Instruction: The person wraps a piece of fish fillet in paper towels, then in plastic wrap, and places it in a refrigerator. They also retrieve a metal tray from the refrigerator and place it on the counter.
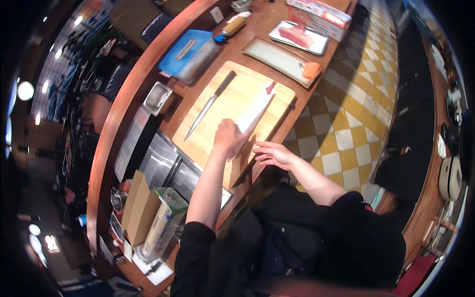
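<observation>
On a pale wooden cutting board (203, 141) lies a long white piece (255, 111), seemingly wrapped in paper or cloth, with a dark pink tip of flesh showing at its far end. Glare washes out its surface, so I cannot tell its exact kind. My left hand (230, 136) is on its near end, fingers curled against it. Just right of the board's near edge, my right hand (276, 155) hovers with fingers apart and nothing in them. A long knife (210, 104) with a black handle rests on the board's left part, its blade pointing toward me.
Beyond the board stand a tray (269, 55) with an orange piece, a tray (322, 48) with pink fish, and a cardboard box (319, 20). Leftward are a blue-lidded container (190, 52), a metal pan (157, 98) and an opened carton (139, 208). Checkered floor (341, 141) lies right.
</observation>
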A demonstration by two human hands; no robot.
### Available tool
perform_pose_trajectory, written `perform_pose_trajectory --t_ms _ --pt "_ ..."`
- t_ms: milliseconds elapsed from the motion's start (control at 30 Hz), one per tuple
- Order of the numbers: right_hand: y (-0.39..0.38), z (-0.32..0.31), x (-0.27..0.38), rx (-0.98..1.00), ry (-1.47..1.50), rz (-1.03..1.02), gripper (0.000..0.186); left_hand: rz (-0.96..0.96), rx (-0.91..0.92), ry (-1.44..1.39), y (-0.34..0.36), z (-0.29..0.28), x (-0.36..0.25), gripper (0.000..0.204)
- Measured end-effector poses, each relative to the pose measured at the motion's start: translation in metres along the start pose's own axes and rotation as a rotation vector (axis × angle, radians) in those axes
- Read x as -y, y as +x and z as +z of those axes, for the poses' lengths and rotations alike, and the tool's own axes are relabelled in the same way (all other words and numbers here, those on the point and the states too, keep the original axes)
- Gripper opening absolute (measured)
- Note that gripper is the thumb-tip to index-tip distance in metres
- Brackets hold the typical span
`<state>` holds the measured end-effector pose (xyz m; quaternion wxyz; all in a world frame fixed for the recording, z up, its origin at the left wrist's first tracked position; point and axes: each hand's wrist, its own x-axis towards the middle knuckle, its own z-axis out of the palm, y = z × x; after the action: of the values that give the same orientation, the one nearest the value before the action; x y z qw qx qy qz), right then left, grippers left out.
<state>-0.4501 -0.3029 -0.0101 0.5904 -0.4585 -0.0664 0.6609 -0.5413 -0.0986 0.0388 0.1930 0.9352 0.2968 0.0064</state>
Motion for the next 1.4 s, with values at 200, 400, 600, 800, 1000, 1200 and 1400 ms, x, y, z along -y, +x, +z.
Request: perform_pose_trajectory --t_ms 200,400,600,800,1000,1200,1400 --pt "0.022 -0.023 0.003 0.118 0.277 0.02 0.051 0.018 0.152 0.022 0.046 0.02 -0.008 0.046" --pt "0.046 -0.017 0.009 0.083 0.466 0.058 0.063 0.004 0.194 -0.12 0.04 0.01 -0.022 0.04" --pt "0.03 0.016 0.032 0.027 0.3 0.018 0.046 0.014 0.132 -0.283 -0.007 -0.029 -0.035 0.033" --pt "-0.013 0.087 0.026 0.219 0.162 -0.081 0.04 0.063 0.047 -0.323 -0.106 -0.073 -0.032 0.036" --pt "-0.049 0.174 -0.053 0.255 -0.111 -0.012 0.04 0.057 -0.045 -0.529 -0.245 -0.086 0.025 0.04" --pt "-0.086 0.271 -0.162 0.288 -0.447 -0.211 0.039 0.084 -0.157 -0.591 -0.402 -0.089 0.099 0.037" --pt "-0.114 0.349 -0.268 0.257 -0.307 -0.078 0.073 0.093 -0.05 -0.59 -0.52 -0.099 0.173 0.034"
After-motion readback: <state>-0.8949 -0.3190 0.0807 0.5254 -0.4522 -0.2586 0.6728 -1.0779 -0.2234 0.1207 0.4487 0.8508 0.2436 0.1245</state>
